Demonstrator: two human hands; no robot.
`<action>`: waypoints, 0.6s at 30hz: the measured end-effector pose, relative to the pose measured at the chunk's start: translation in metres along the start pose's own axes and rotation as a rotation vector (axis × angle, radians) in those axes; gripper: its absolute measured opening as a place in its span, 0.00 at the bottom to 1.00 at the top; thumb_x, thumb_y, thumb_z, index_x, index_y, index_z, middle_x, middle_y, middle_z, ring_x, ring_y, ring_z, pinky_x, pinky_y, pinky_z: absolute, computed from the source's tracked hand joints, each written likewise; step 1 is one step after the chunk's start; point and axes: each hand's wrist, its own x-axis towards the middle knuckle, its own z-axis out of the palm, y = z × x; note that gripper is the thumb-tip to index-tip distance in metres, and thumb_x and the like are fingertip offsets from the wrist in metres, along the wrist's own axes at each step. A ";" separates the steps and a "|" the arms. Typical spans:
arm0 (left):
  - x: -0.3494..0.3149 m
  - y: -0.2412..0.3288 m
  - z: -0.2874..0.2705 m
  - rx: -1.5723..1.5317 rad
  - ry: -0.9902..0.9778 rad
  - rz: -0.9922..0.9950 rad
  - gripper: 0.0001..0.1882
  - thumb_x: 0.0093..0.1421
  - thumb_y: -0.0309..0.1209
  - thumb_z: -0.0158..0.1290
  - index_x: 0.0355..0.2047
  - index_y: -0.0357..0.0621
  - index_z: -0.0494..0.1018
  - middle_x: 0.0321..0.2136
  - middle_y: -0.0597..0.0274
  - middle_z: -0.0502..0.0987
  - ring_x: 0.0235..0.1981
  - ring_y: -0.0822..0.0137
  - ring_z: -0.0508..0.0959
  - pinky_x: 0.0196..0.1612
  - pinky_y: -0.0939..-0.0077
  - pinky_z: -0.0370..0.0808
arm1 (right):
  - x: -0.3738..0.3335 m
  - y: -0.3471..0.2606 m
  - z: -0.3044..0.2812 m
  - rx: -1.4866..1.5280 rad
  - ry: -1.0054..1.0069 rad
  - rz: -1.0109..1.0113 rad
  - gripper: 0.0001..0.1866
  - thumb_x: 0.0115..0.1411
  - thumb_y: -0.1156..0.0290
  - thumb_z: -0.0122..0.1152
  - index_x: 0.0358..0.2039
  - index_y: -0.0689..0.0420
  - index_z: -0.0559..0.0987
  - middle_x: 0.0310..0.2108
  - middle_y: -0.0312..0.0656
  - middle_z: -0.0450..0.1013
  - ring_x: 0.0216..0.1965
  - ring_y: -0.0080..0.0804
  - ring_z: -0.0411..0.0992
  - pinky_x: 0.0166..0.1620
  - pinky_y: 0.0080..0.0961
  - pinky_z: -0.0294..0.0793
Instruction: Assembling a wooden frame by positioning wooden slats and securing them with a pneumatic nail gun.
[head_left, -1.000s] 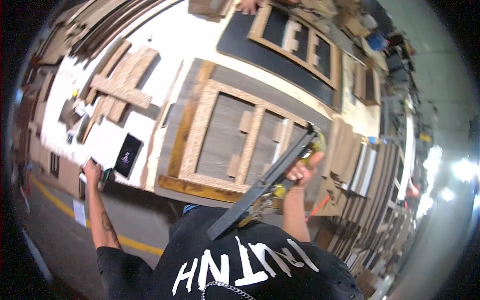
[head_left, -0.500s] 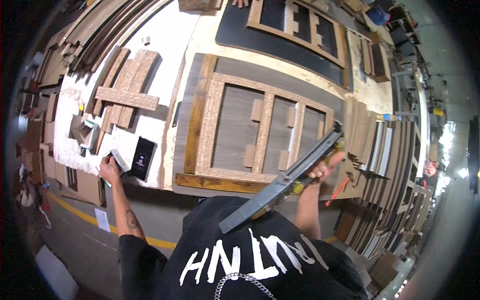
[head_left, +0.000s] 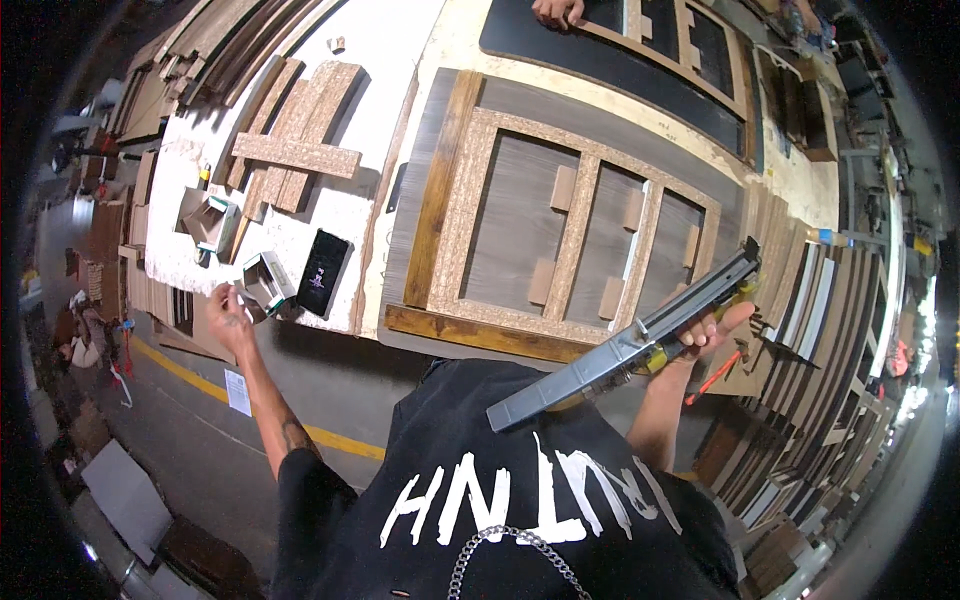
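Note:
Fingers pinched together, my left hand is at the near edge of the white work surface. A bit of something pale shows at its fingertips, too small to make out. Beside it a small open cardboard box stands by a black phone. My right hand is wrapped round a nail gun, thumb stretched out. Its long grey magazine points down and left across my shirt; much of its body is hidden. Beyond lies a chipboard frame with small blocks, on a grey wood-grain panel.
A second open box and stacked chipboard strips lie to the left. An orange-handled hammer rests at right near piled strips. Another person's hand touches a black panel at the far side.
The small box that my left hand held is now on the work surface, and the hand is just beside it. My right hand still holds the nail gun. The view has shifted.

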 end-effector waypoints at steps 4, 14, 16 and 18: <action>-0.020 0.108 -0.037 -0.654 0.011 0.149 0.10 0.63 0.22 0.54 0.44 0.31 0.72 0.40 0.49 0.78 0.40 0.61 0.80 0.38 0.74 0.83 | -0.010 -0.007 -0.024 0.115 -0.112 0.128 0.45 0.62 0.32 0.45 0.68 0.55 0.59 0.30 0.41 0.79 0.32 0.34 0.79 0.38 0.35 0.80; -0.207 0.423 -0.005 -1.584 -0.835 0.937 0.17 0.56 0.20 0.60 0.41 0.35 0.64 0.47 0.37 0.74 0.52 0.44 0.77 0.53 0.58 0.79 | 0.030 0.034 0.069 -0.164 -0.113 -0.070 0.36 0.58 0.37 0.59 0.51 0.57 0.76 0.13 0.27 0.67 0.10 0.12 0.61 0.15 0.13 0.66; -0.208 0.424 -0.007 -1.417 -0.880 1.058 0.16 0.55 0.19 0.59 0.40 0.36 0.64 0.47 0.39 0.75 0.51 0.43 0.78 0.51 0.58 0.81 | 0.026 0.036 0.076 -0.042 -0.097 -0.062 0.34 0.57 0.38 0.62 0.47 0.59 0.77 0.10 0.26 0.63 0.09 0.11 0.58 0.13 0.10 0.60; -0.217 0.425 -0.007 -1.385 -0.894 1.114 0.16 0.55 0.18 0.59 0.40 0.37 0.64 0.47 0.40 0.75 0.51 0.43 0.78 0.50 0.58 0.81 | 0.020 0.032 0.073 -0.002 -0.121 -0.050 0.33 0.57 0.38 0.61 0.47 0.57 0.77 0.10 0.25 0.63 0.08 0.11 0.57 0.12 0.10 0.59</action>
